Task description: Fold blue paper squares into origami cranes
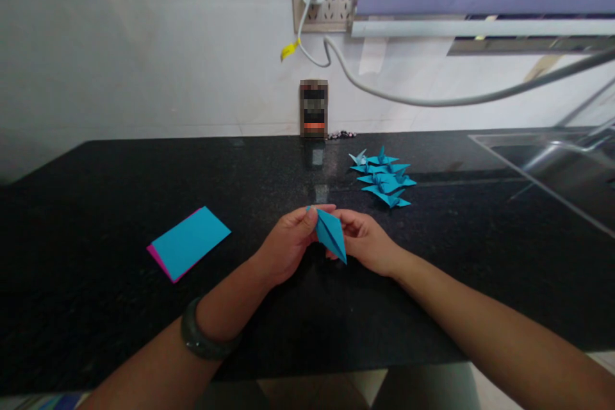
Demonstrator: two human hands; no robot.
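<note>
Both my hands hold one folded blue paper piece point(331, 235), a long diamond shape with its point aimed down, just above the black countertop point(96, 205). My left hand point(288, 245) pinches its upper left edge with thumb and fingers closed. My right hand point(366, 241) grips its right side from behind, fingers curled. A dark bangle sits on my left wrist point(204, 336).
A stack of flat paper sheets point(188, 242), blue on top and pink beneath, lies to the left. Several finished blue paper cranes point(383, 177) sit behind my hands. A phone point(314, 109) leans on the wall under a socket strip point(324, 5). A steel sink point(552, 160) is at right.
</note>
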